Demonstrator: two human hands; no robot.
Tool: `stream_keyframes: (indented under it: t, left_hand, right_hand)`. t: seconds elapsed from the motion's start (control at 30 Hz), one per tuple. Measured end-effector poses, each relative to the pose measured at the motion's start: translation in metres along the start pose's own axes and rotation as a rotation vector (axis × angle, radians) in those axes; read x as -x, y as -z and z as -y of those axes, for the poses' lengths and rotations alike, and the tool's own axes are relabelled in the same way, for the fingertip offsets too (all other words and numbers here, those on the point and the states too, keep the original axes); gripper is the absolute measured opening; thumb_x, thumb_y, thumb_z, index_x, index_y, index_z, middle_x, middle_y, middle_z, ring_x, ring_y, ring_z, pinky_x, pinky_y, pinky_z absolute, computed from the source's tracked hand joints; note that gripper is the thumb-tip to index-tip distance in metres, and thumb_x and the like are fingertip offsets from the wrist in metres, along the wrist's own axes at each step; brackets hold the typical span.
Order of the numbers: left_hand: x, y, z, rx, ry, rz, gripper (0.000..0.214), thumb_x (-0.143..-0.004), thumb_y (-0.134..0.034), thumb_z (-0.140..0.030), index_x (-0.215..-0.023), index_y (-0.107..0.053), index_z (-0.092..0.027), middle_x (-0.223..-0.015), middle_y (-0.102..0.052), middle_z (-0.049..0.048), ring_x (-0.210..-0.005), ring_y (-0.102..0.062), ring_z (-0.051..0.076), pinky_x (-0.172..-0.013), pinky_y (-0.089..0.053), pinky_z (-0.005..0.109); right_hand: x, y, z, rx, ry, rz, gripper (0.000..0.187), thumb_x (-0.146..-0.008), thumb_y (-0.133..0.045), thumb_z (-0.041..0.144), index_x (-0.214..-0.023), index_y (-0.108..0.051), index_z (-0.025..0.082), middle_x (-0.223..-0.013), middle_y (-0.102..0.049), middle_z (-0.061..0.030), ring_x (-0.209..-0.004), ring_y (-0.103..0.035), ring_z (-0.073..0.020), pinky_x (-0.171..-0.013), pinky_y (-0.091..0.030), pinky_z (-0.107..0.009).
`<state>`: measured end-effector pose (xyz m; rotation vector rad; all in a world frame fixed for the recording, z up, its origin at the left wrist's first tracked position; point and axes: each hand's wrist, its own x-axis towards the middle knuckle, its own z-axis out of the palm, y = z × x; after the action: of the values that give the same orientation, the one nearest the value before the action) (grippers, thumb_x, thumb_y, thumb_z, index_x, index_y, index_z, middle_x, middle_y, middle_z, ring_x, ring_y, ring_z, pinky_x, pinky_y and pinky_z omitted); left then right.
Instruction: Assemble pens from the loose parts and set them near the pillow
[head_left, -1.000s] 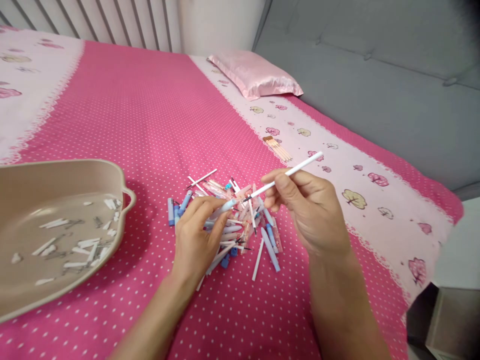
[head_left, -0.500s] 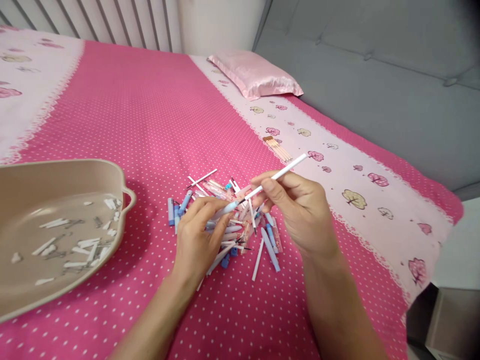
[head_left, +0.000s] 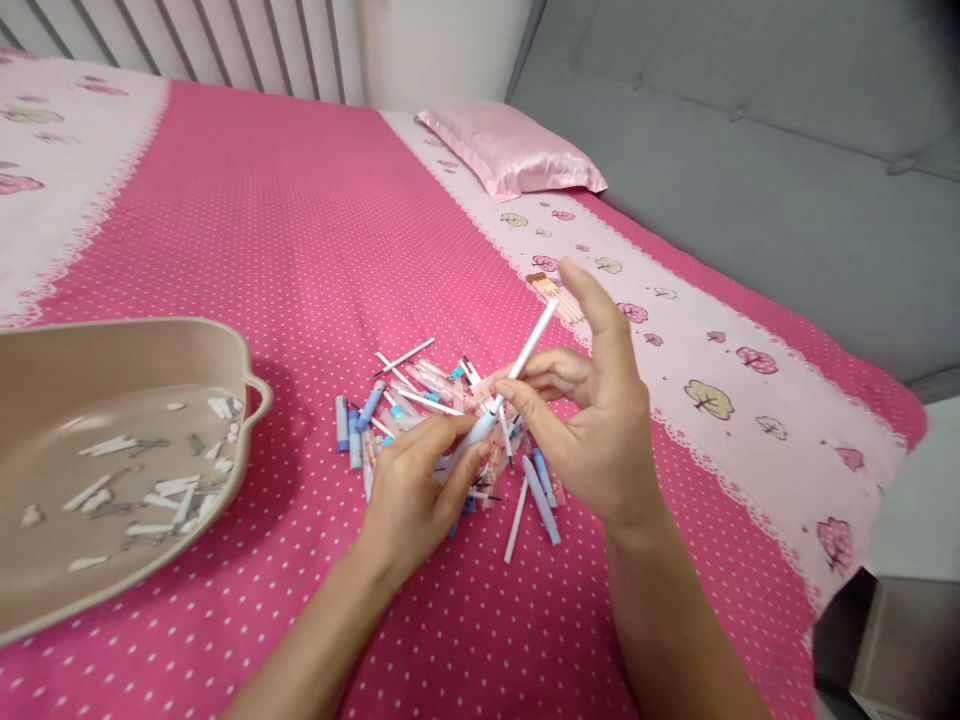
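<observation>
The long, thin white plastic stick (head_left: 532,340) leans up between my hands, its dark low end at the mouth of the pale blue plastic pen tube (head_left: 478,434). I can't tell how far in it goes. My left hand (head_left: 412,480) pinches the tube between thumb and fingers, I think so it won't wobble. My right hand (head_left: 600,430) has its thumb and bent fingers round the stick's low part, maybe to keep it straight, while the pointing finger pokes up wide (like it wants to ask something). Half a second ago that finger was on the stick, which leaned more to the right; now it stands steeper.

Under my hands is a messy pile of blue, pink and white plastic pen parts (head_left: 439,378), on the pink bed cover with white dots (head_left: 262,200). To the left is a smooth beige plastic tub (head_left: 241,345), with little white bits (head_left: 178,487) mostly by its right end. Toward the bed cover's right edge lie thin peach sticks with brown tops (head_left: 547,288). A shiny pink pillow (head_left: 510,150) sits near the far right corner.
</observation>
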<state>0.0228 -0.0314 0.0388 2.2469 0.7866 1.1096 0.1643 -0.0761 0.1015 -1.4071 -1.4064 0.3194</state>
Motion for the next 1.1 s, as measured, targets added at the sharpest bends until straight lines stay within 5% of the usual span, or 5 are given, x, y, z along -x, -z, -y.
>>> stream_keyframes:
  t: [0.3,0.5,0.7,0.87,1.1]
  left_hand:
    - [0.003,0.0,-0.003,0.145,0.12,0.06,0.016,-0.087,-0.055,-0.026,-0.096,-0.064,-0.017,-0.079,-0.068,0.0014,-0.069,-0.061,0.013,-0.066,-0.045,0.023]
    - [-0.002,0.002,-0.006,0.363,0.307,-0.045,0.018,-0.086,-0.055,-0.029,-0.095,-0.066,-0.017,-0.082,-0.07,0.0018,-0.073,-0.063,0.013,-0.07,-0.049,0.024]
    - [-0.004,0.003,-0.003,0.511,0.525,-0.162,0.031,-0.083,-0.059,-0.04,-0.1,-0.064,-0.015,-0.079,-0.068,0.0037,-0.065,-0.061,0.013,-0.057,-0.05,0.022]
    - [-0.003,0.002,-0.001,0.549,0.557,-0.179,0.033,-0.081,-0.06,-0.042,-0.099,-0.064,-0.014,-0.078,-0.066,0.0037,-0.064,-0.059,0.013,-0.054,-0.05,0.022]
    - [-0.005,0.003,-0.004,0.547,0.569,-0.191,0.032,-0.081,-0.061,-0.042,-0.096,-0.064,-0.014,-0.078,-0.066,0.0039,-0.065,-0.059,0.013,-0.06,-0.051,0.024]
  right_hand:
    - [0.0,0.0,-0.003,-0.01,0.013,0.043,0.054,-0.085,-0.058,0.018,-0.135,-0.039,0.026,-0.077,-0.066,0.0026,-0.071,-0.067,-0.0152,-0.072,-0.057,-0.029]
    - [0.0,-0.005,-0.002,0.047,0.09,0.218,0.027,-0.092,-0.049,0.019,-0.115,-0.062,0.022,-0.106,-0.07,-0.0021,-0.094,-0.066,-0.0143,-0.083,-0.053,-0.027]
    - [-0.006,0.002,-0.014,0.007,-0.091,0.076,0.042,-0.09,-0.049,0.019,-0.132,-0.049,0.026,-0.112,-0.068,-0.0049,-0.091,-0.067,-0.0159,-0.08,-0.055,-0.032]
    - [-0.011,0.017,-0.034,0.123,-0.255,0.036,0.027,-0.084,-0.053,0.016,-0.108,-0.065,0.018,-0.095,-0.072,-0.0059,-0.082,-0.069,-0.0177,-0.076,-0.056,-0.034]
    - [-0.014,0.022,-0.037,0.229,-0.365,0.095,0.022,-0.081,-0.055,0.012,-0.099,-0.068,0.015,-0.084,-0.073,-0.0061,-0.075,-0.07,-0.018,-0.074,-0.054,-0.034]
